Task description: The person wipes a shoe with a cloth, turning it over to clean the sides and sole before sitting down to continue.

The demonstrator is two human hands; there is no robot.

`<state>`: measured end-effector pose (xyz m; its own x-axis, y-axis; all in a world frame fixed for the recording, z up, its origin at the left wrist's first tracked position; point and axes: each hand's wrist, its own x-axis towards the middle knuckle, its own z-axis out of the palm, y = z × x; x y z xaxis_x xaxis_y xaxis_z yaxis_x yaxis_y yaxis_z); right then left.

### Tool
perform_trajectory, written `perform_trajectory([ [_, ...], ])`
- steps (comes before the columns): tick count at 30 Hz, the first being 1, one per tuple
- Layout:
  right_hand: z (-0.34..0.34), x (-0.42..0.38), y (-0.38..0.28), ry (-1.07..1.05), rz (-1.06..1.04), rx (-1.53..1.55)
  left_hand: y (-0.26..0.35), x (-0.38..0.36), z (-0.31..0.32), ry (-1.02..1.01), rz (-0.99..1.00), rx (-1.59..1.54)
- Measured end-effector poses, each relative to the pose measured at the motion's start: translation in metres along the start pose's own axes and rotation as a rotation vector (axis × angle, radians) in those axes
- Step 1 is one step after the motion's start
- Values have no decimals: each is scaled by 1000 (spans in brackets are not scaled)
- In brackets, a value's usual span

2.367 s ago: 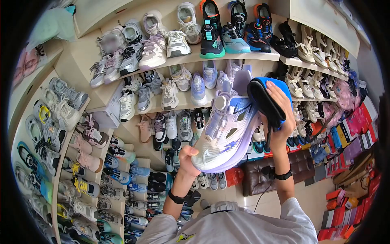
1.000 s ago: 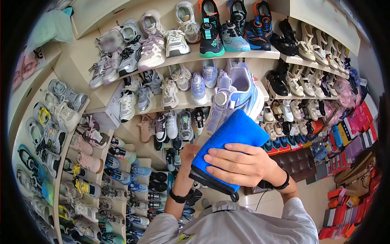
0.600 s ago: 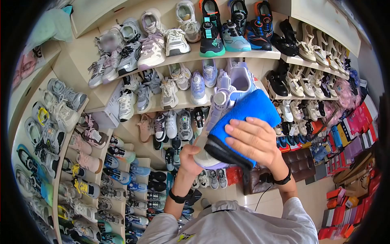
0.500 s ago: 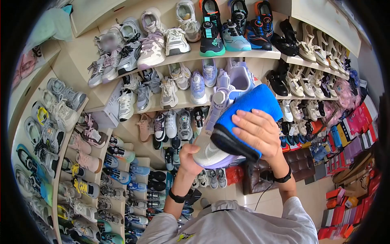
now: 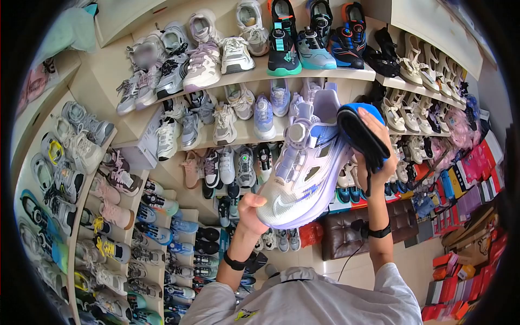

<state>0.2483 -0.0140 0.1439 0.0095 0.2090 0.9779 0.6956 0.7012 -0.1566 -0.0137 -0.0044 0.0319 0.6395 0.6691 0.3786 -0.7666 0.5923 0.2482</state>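
Holding a white and lilac sneaker [image 5: 303, 173] up at chest height, the left hand [image 5: 250, 208] has its grip pinched on the toe, fingers curled under the sole and thumb on top, so the shoe tilts with its heel up and far and its outer side turned to the camera. That tilt leaves the side panel and the round dial on the tongue open to view and to reach. The right hand [image 5: 379, 151] is at the heel end, its grip closed on a folded blue cloth [image 5: 360, 130] with a dark underside, fingers pressed over the fold and the cloth touching the shoe's heel collar. Both wrists wear dark bands.

The sneaker hangs in free air in front of the curved shelves [image 5: 244, 78], clear of the rows of shoes on them; the nearest row sits just behind its heel. To the left, more shelves [image 5: 86, 206] of shoes curve close by the left elbow. Below and to the right there is room: a brown padded seat [image 5: 352, 238] stands on the pale floor, and stacks of red boxes [image 5: 466, 179] line the far right, well apart from the hands.
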Motion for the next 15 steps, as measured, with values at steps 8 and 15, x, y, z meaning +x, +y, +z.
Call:
perform_trajectory([
  [8, -2, -1, 3, 1, -76, -28, -2, 6, 1, -21, -2, -64],
  [15, 1, -6, -11, -52, -181, -21, 1, 7, -5, 14, -14, -85],
])
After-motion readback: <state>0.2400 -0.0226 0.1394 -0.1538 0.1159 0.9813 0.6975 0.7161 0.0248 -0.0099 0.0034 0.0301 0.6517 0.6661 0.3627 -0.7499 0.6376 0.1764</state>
